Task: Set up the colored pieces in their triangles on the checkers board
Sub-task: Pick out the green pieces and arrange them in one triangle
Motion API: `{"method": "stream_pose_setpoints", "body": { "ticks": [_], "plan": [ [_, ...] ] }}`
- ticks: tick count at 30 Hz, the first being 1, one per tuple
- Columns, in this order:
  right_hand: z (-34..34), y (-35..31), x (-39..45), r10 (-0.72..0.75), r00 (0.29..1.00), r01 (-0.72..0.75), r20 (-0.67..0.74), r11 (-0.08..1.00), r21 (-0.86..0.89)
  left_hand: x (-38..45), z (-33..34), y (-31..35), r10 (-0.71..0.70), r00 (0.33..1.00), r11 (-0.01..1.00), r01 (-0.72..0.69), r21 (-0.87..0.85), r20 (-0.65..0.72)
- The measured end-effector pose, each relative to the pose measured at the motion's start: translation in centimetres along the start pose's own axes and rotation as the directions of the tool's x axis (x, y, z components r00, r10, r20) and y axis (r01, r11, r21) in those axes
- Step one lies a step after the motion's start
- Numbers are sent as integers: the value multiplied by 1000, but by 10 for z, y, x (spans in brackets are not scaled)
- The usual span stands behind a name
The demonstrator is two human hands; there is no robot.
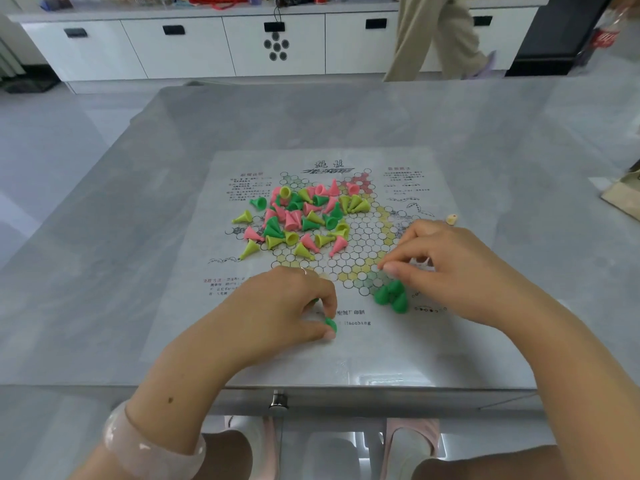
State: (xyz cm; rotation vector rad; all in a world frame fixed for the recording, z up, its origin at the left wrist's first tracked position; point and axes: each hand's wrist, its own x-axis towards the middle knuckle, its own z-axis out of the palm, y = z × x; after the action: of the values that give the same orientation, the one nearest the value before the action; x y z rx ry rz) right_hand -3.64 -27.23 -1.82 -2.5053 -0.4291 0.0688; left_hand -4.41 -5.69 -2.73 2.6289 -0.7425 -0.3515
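— What is going on at the grey table [346, 116]?

— A person is setting up a paper checkers board [322, 341]. The left hand [277, 311] is pinching one green piece [331, 324] between thumb and curled fingers, just off the board's near edge of printed circles. The right hand [446, 268] is hovering over the green triangle [367, 280], thumb and forefinger pressed together at the tips; whether they are holding anything there, I cannot tell.

— And the rest of the pieces?

— Three green ones [391, 296] are standing bunched at the near tip of the green triangle, touching each other. Everything else is lying in a mixed pile [298, 216] of pink, green and yellow cones on the far left part of the board, most of them tipped over.

— How would they handle?

— They look like small hollow plastic cones: light, stiff, smooth. I would judge they are easy to knock over and inclined to roll on that slick sheet. The narrow top seems the place to pinch, so the wide base is going down flat on its circle.

— Anything you cannot make out?

— The right hand is covering part of the triangle, so the circles beneath are hidden. The left palm may be hiding further pieces. A small pale object [451, 219] beyond the right hand is too small to identify. The board's printed text is blurred.
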Motion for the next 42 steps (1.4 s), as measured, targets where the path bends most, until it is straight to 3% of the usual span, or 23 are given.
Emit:
{"method": "stream_pose_setpoints", "body": {
  "ticks": [4,6,9,12,17,22,27,29,32,35,38,42],
  "plan": [
    [-5,-2,0,46,975,-28,-219,996,85,3,-1,0,22,999,1000,-22,3,-50],
    [-5,-6,0,34,956,5,-290,991,134,3,-4,2,-23,993,988,5,-156,-115],
    [-2,-19,0,-40,962,105,-270,967,232,4,-11,9,-200,953,794,22,-608,-226],
    [1,-30,-1,-76,978,139,-194,932,334,7,-14,15,-322,909,584,-29,-811,-264],
    [8,-32,0,-46,996,73,-75,906,416,10,-8,14,-329,893,619,-43,-784,-308],
    [13,-32,1,-60,998,69,-34,909,412,15,-2,13,-308,902,667,-23,-745,-303],
    [20,-32,4,-53,998,63,-40,942,330,18,1,18,-291,883,776,-8,-630,-370],
    [16,-25,5,-24,996,47,-84,958,284,20,1,18,-372,864,706,26,-708,-339],
    [4,0,8,123,968,-55,-220,956,289,22,-5,13,-504,846,414,63,-908,-171],
    [1,23,7,211,955,-159,-210,957,241,21,-11,7,-520,853,179,52,-982,-49],
    [9,28,7,146,983,-136,-113,987,88,22,-12,3,-504,864,94,48,-994,-6],
    [13,30,9,104,993,-102,-58,994,35,22,-8,1,-486,874,134,46,-990,-25]
  ]
}}
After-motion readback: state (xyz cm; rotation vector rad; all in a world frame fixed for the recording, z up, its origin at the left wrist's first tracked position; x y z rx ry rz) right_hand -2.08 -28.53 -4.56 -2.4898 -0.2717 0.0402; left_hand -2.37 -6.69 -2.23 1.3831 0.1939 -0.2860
